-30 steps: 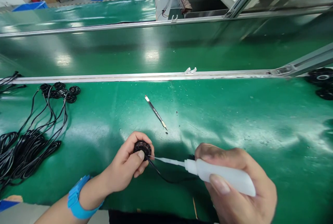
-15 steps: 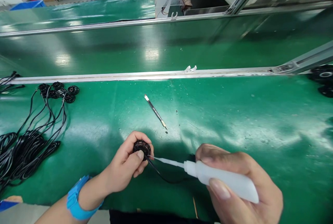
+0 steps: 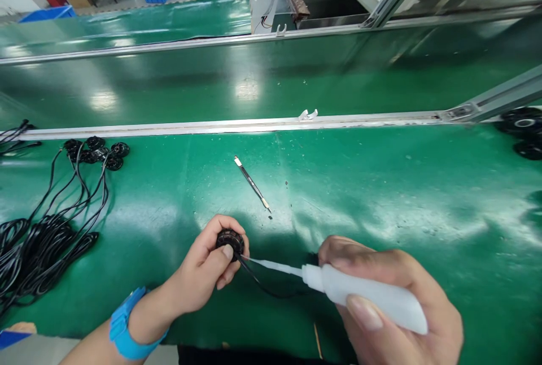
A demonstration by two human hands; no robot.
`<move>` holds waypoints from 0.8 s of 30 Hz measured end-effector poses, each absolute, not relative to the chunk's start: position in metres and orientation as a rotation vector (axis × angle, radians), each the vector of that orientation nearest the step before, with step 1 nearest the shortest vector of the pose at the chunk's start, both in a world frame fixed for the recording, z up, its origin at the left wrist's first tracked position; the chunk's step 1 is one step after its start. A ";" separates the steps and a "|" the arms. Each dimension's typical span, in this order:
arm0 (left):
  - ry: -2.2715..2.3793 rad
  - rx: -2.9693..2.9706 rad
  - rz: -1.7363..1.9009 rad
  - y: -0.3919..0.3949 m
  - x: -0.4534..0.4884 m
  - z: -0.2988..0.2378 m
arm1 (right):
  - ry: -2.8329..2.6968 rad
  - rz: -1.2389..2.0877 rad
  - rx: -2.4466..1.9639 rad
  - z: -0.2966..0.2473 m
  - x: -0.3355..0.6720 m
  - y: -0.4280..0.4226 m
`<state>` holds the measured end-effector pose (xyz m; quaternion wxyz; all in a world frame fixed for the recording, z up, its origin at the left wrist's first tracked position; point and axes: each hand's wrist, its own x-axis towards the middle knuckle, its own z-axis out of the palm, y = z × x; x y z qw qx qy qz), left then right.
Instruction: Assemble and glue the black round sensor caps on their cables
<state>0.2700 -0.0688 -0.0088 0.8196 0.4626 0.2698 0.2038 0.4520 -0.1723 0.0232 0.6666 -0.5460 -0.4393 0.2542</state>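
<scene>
On my feed the left hand (image 3: 207,274), with a blue wrist strap (image 3: 127,325) above it, is pinched around a round black part (image 3: 231,239), thumb on its near edge, held just above the green bench mat (image 3: 381,195) in front of the body. Its black lead (image 3: 262,289) droops toward the right hand (image 3: 393,303), which is wrapped firmly around a white squeeze bottle (image 3: 372,297). The bottle's long nozzle (image 3: 275,266) points left, tip touching the part's near side. I judge the application to this piece to be under way, not finished; I can't see any fluid. A cluster of like parts (image 3: 95,150) with coiled cables (image 3: 38,246) lies well to the left, but I can't tell whether those are done. A thin black tool (image 3: 253,184) lies untouched beyond the hands.
</scene>
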 end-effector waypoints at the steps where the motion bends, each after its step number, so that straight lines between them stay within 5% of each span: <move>1: 0.574 0.969 0.437 -0.069 0.270 -0.009 | -0.922 0.578 -1.224 0.023 0.453 -0.172; 12: 0.637 0.763 0.418 -0.065 0.277 -0.012 | -0.657 0.828 -1.310 0.024 0.471 -0.135; 24: 0.786 0.800 0.495 -0.052 0.285 -0.023 | -0.843 1.311 -1.199 -0.011 0.445 0.006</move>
